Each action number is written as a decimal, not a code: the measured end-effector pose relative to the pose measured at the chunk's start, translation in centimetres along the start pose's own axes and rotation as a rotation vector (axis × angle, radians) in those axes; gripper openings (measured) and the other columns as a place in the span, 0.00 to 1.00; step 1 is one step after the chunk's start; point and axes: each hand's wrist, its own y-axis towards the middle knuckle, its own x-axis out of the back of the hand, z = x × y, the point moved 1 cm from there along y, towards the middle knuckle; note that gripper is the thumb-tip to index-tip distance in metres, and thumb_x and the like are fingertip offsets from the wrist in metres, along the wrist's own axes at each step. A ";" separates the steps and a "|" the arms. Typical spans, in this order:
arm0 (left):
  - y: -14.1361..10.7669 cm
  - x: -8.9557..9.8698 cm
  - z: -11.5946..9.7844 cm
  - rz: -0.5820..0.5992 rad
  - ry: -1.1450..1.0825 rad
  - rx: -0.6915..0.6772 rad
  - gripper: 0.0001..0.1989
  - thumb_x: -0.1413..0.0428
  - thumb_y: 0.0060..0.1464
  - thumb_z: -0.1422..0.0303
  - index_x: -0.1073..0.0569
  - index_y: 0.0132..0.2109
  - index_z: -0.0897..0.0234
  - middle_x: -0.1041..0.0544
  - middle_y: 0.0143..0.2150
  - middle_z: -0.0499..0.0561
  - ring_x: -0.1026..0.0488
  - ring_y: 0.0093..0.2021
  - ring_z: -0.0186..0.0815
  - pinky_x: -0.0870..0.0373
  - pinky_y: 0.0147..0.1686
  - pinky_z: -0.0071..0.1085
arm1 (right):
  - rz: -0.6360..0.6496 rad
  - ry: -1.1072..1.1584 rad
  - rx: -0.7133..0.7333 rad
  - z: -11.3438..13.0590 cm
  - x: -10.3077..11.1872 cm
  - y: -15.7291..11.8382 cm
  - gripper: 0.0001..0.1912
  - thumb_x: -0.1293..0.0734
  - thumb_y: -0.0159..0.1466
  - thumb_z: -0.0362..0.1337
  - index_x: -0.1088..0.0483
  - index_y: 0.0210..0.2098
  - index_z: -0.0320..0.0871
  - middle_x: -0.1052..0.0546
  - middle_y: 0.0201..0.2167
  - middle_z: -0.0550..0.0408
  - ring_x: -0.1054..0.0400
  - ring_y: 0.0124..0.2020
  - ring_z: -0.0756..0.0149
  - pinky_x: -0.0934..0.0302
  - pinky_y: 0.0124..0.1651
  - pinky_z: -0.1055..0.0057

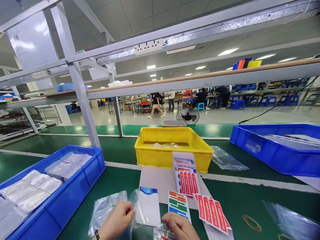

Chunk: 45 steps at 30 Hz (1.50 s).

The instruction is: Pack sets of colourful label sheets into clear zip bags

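My left hand [118, 218], with a dark bead bracelet at the wrist, is closed at the edge of a clear plastic bag [134, 203]. Beside it lies a white card with a blue top [148, 206], under clear film. At the bottom centre, my right hand [180, 226] has bent fingers over a small clear packet [163, 231], whose contents are mostly hidden. Just above that hand is a sheet with orange, green and blue stripes [178, 204]. Red label sheets [213, 213] fan out to the right, and more stand in a stack [188, 180]. Clear bags [103, 210] lie left.
A blue bin [82, 185] of clear packets stands left, a yellow bin [172, 157] at centre, another blue bin [272, 158] right. Rubber bands [251, 223] and loose film [295, 218] lie at right. A shelf frame [80, 96] rises ahead; several people are far behind.
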 end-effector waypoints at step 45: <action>2.6 -8.6 -3.5 0.155 -0.466 -0.049 0.13 0.55 0.46 0.64 0.44 0.18 0.62 0.41 0.19 0.44 0.44 0.24 0.30 0.50 0.24 0.27 | -0.361 -0.835 0.163 -1.7 -1.6 0.5 0.13 0.46 0.60 0.30 0.44 0.19 0.42 0.35 0.18 0.56 0.39 0.22 0.70 0.51 0.25 0.75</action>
